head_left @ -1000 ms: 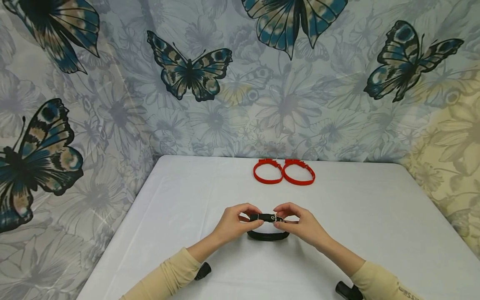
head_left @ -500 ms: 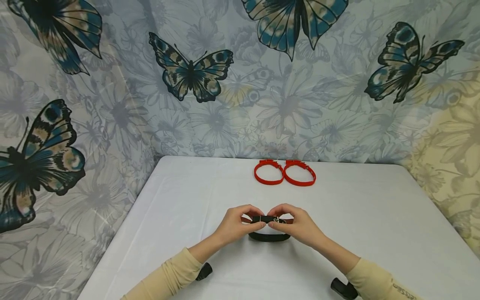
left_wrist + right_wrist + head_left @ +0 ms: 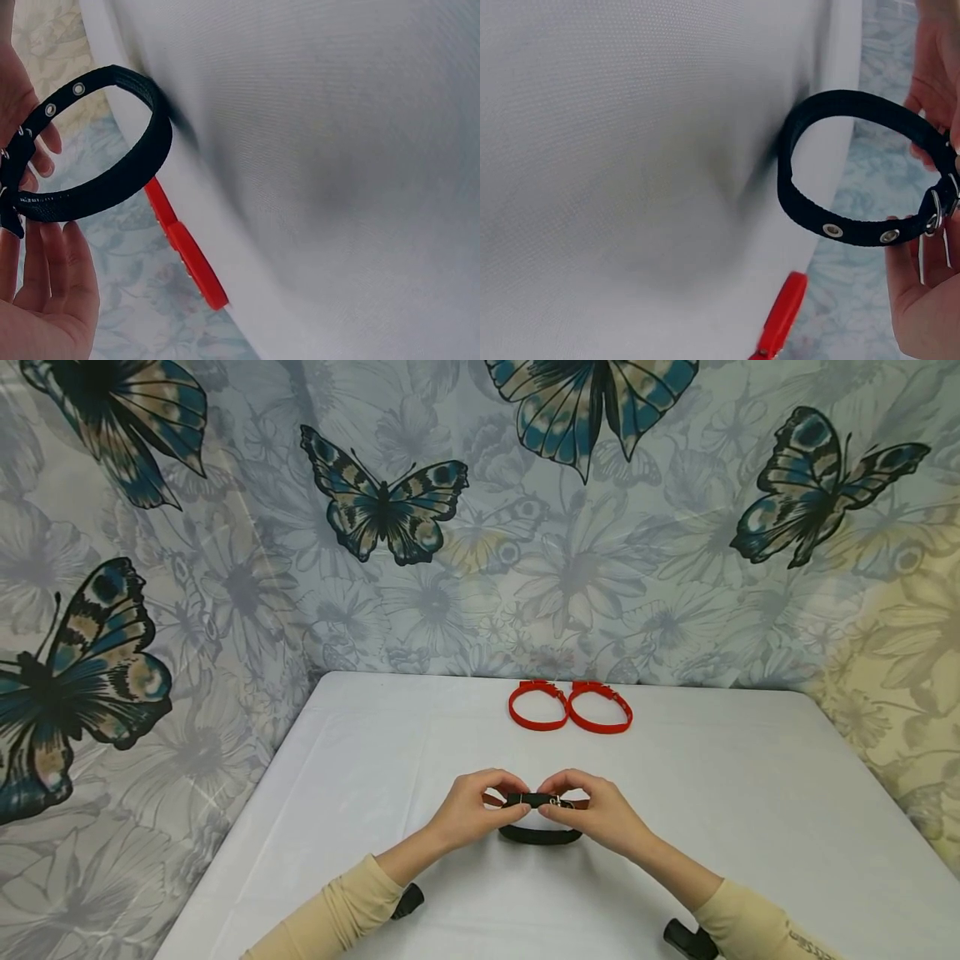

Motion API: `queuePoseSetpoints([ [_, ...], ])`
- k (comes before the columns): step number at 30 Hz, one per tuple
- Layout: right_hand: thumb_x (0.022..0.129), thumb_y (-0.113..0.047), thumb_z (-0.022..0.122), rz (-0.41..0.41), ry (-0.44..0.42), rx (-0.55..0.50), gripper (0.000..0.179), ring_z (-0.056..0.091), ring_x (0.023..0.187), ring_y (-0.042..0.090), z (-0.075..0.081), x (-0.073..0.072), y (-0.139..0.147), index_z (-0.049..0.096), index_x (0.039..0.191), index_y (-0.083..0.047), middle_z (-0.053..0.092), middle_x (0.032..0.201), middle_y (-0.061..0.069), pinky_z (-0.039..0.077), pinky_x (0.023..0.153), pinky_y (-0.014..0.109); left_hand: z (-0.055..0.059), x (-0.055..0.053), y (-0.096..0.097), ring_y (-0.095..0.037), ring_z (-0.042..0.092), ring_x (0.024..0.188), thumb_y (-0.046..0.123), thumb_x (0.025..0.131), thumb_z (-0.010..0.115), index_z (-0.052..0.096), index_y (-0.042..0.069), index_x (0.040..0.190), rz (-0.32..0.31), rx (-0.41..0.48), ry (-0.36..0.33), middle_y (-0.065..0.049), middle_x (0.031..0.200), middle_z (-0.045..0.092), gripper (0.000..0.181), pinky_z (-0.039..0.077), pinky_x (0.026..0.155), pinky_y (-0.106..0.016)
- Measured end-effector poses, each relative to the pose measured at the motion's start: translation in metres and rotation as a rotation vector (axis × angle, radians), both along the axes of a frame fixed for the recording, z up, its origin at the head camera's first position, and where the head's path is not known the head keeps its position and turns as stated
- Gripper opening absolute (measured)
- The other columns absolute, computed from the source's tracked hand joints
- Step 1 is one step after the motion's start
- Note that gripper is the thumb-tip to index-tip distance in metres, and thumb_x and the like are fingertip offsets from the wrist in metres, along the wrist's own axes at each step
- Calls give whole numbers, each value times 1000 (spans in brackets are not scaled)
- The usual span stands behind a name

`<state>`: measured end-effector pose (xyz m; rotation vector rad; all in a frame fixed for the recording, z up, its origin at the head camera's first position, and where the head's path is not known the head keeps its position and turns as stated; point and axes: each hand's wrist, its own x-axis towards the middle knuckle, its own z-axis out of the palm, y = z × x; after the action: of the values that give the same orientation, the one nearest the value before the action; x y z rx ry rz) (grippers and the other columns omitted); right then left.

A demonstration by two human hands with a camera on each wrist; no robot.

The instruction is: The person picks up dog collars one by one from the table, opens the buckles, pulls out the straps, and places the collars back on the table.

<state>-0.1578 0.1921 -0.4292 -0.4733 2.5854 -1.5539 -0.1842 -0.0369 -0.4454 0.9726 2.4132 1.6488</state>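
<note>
A black collar (image 3: 540, 836) is fastened into a loop, with metal eyelets and a buckle with a ring. My left hand (image 3: 474, 808) pinches its upper band left of the buckle between thumb and fingers. On the other side of that band, my right hand (image 3: 588, 803) pinches it at the buckle and ring. The right wrist view shows the collar (image 3: 855, 101) hanging as a round loop, its bottom close to the white cloth. In the left wrist view the left fingers (image 3: 79, 270) lie under the band. The fingers partly cover the buckle.
Two red collars (image 3: 538, 724), each buckled into a ring, lie side by side near the back edge of the white table (image 3: 405, 735). A butterfly-patterned cloth (image 3: 525, 585) hangs behind. Black wrist devices (image 3: 408, 902) sit under both sleeves.
Over the last second my right hand has moved slightly left along the band, bringing both hands' fingertips closer together over the buckle. The red collars stay put.
</note>
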Motion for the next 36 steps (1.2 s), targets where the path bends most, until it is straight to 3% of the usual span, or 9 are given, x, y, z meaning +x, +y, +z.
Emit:
queuePoseSetpoints([
  [18, 84, -29, 78, 50, 74, 26, 21, 60, 94, 14, 3, 1, -4, 68, 102, -24, 65, 98, -8, 55, 80, 28, 0, 3, 0, -8, 64, 88, 19, 84, 78, 73, 12, 104, 13, 16, -24, 5, 97, 71, 21, 56, 77, -26],
  [36, 88, -29, 74, 33, -10, -44, 22, 59, 98, 19, -1, 4, -5, 67, 105, -18, 65, 102, -2, 54, 84, 28, -5, 2, -1, -9, 65, 89, 22, 84, 79, 74, 16, 102, 19, 47, -46, 9, 95, 71, 20, 56, 77, -27],
])
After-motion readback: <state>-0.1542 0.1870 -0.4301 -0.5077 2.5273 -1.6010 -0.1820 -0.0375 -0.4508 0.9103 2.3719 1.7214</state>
